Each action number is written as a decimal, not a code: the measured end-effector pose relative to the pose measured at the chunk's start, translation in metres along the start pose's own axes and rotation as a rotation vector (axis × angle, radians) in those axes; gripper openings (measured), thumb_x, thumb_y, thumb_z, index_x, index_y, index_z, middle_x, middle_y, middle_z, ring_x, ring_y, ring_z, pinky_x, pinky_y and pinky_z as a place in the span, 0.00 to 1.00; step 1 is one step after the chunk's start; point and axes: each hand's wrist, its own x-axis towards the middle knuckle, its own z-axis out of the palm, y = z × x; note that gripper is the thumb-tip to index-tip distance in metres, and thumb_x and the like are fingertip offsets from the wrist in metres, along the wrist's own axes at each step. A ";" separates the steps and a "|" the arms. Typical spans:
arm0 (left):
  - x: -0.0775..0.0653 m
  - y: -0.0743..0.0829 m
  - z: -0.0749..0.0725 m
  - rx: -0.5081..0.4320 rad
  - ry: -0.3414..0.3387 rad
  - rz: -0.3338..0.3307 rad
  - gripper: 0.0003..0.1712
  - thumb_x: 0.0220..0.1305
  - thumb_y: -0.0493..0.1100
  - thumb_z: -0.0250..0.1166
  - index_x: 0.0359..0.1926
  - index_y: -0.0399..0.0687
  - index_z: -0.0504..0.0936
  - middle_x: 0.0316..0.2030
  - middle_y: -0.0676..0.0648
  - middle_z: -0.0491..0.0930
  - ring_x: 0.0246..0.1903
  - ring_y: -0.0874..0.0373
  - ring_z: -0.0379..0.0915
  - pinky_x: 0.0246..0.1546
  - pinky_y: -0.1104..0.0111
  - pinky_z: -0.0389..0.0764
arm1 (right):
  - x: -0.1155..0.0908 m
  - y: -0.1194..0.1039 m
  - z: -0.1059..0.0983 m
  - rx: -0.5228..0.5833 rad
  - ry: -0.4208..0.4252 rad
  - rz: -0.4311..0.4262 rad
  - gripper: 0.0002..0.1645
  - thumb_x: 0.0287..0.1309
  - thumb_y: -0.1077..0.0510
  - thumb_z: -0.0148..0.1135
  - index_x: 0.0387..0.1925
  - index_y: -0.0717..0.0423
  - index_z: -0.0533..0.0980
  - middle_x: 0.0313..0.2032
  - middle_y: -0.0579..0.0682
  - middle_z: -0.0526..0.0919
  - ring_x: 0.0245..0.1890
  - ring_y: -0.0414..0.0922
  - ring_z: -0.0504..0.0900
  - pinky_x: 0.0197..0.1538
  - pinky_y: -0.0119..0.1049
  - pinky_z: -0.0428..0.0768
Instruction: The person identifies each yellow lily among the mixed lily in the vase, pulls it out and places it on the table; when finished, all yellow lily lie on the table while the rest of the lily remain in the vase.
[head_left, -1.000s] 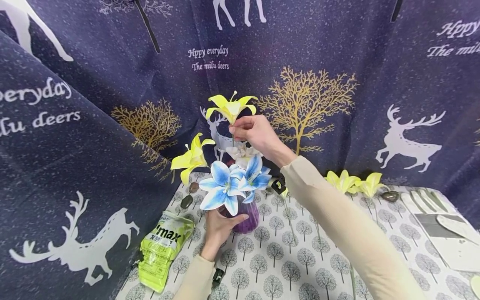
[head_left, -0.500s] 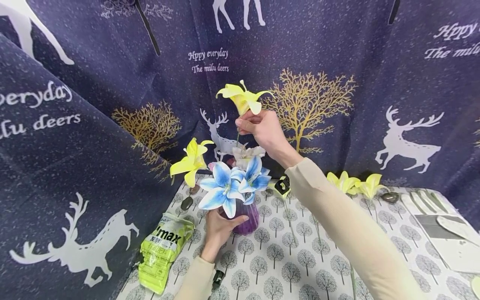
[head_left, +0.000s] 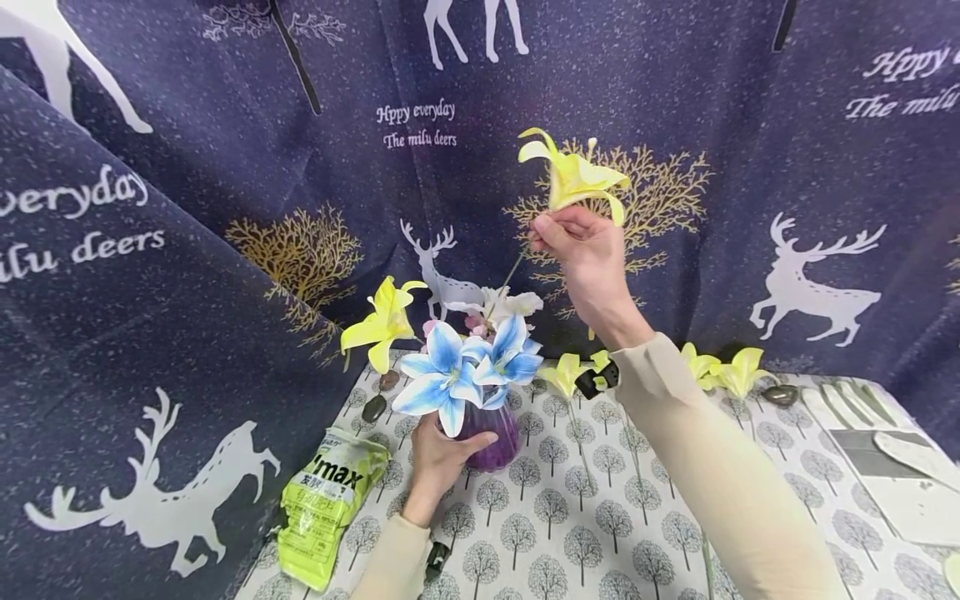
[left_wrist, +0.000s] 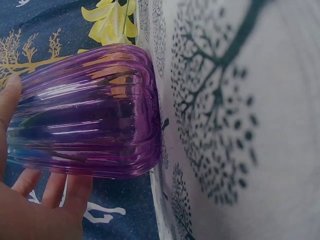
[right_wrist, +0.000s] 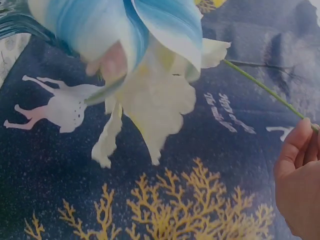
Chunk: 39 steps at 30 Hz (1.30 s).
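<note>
My right hand [head_left: 588, 258] pinches the green stem just below the bloom of a yellow lily [head_left: 576, 179]. In the right wrist view this stem [right_wrist: 265, 89] slants down behind a white flower [right_wrist: 155, 107] and blue-white petals [right_wrist: 172, 30]; its lower end is hidden. My left hand [head_left: 437, 460] holds the ribbed purple vase [head_left: 501, 442] from the left, thumb on its near side. The left wrist view shows the translucent vase [left_wrist: 95, 115] with its base at the tablecloth. Blue-white lilies [head_left: 437, 377], small pink blossoms and another yellow lily [head_left: 384, 321] stand out above the vase.
A bright green bag [head_left: 326, 500] lies left of the vase, with dark stones [head_left: 373, 407] behind it. Several yellow lilies [head_left: 738, 371] lie along the back right, their stems pointing forward. A white and grey folded item [head_left: 877, 458] is at far right. A deer-printed curtain [head_left: 480, 67] hangs behind.
My right hand has moved right and slightly up with the yellow lily, so its stem now leans right from the bouquet. My left hand stays on the vase.
</note>
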 end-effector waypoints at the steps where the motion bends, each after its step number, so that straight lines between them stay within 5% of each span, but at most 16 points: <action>1: 0.000 0.000 0.000 -0.001 0.002 0.004 0.54 0.29 0.56 0.87 0.62 0.49 0.76 0.56 0.43 0.82 0.58 0.43 0.79 0.63 0.48 0.80 | -0.001 -0.002 -0.002 0.026 0.013 -0.009 0.06 0.59 0.72 0.65 0.29 0.62 0.81 0.28 0.50 0.89 0.28 0.41 0.87 0.39 0.31 0.89; 18: 0.002 0.002 0.000 0.055 0.029 0.012 0.56 0.28 0.60 0.87 0.63 0.49 0.76 0.58 0.42 0.81 0.61 0.43 0.77 0.65 0.46 0.77 | -0.017 -0.047 -0.037 0.277 0.167 -0.259 0.04 0.58 0.76 0.63 0.31 0.71 0.81 0.29 0.60 0.89 0.29 0.48 0.88 0.35 0.33 0.89; 24: 0.000 0.000 0.000 0.032 0.027 0.017 0.55 0.29 0.58 0.87 0.62 0.47 0.76 0.57 0.42 0.82 0.59 0.43 0.77 0.64 0.46 0.79 | -0.025 -0.071 -0.052 0.383 0.278 -0.283 0.04 0.52 0.76 0.67 0.31 0.76 0.78 0.29 0.66 0.87 0.26 0.52 0.87 0.32 0.36 0.89; 39: 0.000 0.000 0.002 -0.013 0.033 0.027 0.55 0.30 0.53 0.88 0.63 0.47 0.75 0.59 0.42 0.81 0.61 0.44 0.76 0.66 0.48 0.77 | -0.050 -0.123 -0.106 0.496 0.420 -0.335 0.04 0.60 0.76 0.58 0.33 0.81 0.75 0.26 0.68 0.82 0.22 0.56 0.83 0.25 0.37 0.85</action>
